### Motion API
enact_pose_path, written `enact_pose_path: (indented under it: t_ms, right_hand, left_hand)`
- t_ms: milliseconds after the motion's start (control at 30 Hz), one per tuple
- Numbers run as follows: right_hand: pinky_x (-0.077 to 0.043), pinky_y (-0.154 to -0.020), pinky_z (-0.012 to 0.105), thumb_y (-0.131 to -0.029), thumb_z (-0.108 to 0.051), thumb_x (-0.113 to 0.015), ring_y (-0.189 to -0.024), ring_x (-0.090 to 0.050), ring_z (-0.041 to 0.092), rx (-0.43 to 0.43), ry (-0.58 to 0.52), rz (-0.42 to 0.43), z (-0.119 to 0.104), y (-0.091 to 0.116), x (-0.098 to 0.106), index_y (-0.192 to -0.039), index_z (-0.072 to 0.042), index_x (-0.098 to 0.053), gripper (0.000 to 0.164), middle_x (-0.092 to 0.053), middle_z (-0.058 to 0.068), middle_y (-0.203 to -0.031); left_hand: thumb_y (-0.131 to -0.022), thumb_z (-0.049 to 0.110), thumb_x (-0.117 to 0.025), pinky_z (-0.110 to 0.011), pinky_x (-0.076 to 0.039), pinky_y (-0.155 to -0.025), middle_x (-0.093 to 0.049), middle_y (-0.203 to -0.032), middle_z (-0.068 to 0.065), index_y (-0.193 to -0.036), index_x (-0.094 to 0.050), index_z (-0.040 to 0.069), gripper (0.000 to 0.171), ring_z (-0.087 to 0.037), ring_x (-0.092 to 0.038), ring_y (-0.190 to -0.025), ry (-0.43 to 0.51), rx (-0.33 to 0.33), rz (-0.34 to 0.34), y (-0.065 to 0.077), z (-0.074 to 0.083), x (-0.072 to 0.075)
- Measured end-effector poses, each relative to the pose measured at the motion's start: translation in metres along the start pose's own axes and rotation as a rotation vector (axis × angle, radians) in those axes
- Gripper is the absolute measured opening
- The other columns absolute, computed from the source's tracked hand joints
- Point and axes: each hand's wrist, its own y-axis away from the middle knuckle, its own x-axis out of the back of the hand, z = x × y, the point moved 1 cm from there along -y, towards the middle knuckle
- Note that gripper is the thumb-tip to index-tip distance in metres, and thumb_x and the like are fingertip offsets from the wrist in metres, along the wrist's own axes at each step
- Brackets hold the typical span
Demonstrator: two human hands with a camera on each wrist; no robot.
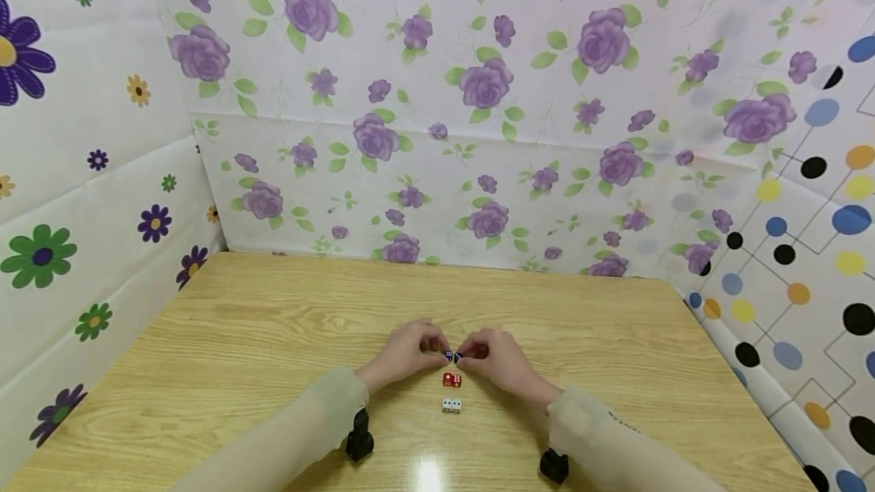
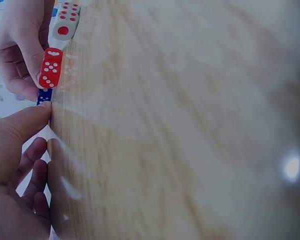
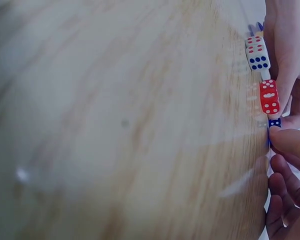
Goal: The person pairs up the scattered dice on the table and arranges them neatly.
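Observation:
Between thumb and fingertips, my left hand pinches a dark blue die with white pips. Just to its right, my right hand pinches a second dark blue die, which looks tilted. The two blue dice are very close; whether they touch cannot be told. Nearer to me, a pair of red dice sits side by side, and nearer still a pair of white dice. The left wrist view shows a blue die partly hidden by fingers, beyond the red dice.
All the dice are on or just over a wood-grain table. A rose-patterned cloth hangs behind it, with a flowered cloth at the left and a dotted one at the right. Black wrist cameras sit below the sleeves.

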Motion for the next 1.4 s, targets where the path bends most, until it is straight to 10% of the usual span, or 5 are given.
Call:
enact_pose_path:
  t_ms: [1400]
  right_hand:
    - [-0.043, -0.062, 0.021, -0.085, -0.023, -0.079, -0.071, -0.053, 0.007, 0.004, -0.001, 0.015, 0.0007, -0.0006, -0.0034, -0.09, -0.019, -0.075, 0.007, -0.062, -0.007, -0.08]
  left_hand:
    - [-0.085, 0.02, -0.079, -0.028, -0.042, -0.075, -0.065, -0.092, 0.001, -0.092, -0.073, 0.018, 0.01, -0.014, -0.06, -0.083, 0.001, 0.007, -0.001, 0.0021, -0.0002, -0.0005]
